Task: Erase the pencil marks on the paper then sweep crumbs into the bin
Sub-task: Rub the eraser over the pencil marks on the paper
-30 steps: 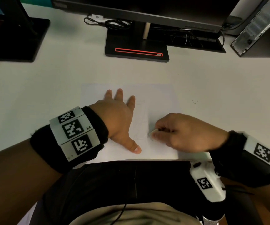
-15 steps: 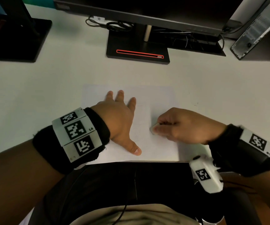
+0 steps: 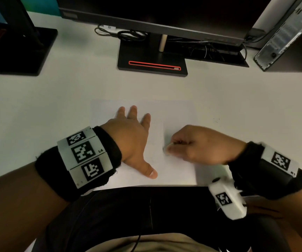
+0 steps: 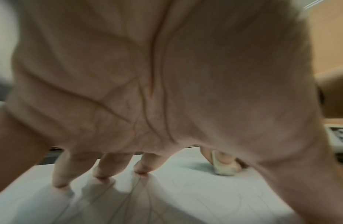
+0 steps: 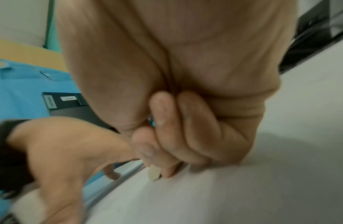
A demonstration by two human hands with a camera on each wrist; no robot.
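A white sheet of paper (image 3: 175,113) with faint pencil lines lies on the white desk near its front edge. My left hand (image 3: 134,131) lies flat on the paper's left half, fingers spread, pressing it down; the fingertips (image 4: 101,174) touch the sheet (image 4: 167,197) in the left wrist view. My right hand (image 3: 193,144) pinches a small white eraser (image 3: 165,148) whose tip is down on the paper, right of the left thumb. The eraser (image 5: 154,172) pokes out below the curled fingers in the right wrist view, and shows as a pale block (image 4: 224,169) from the left wrist.
A monitor stand (image 3: 152,59) with a red line sits behind the paper, cables (image 3: 128,34) beside it. Another dark stand (image 3: 19,51) is at the far left, a computer case (image 3: 288,37) at the far right. Small specks (image 3: 216,120) lie right of the paper. No bin is in view.
My right hand with the eraser has slid back and forth over the paper, first away from me, then slightly back. The left hand stays flat on the sheet.
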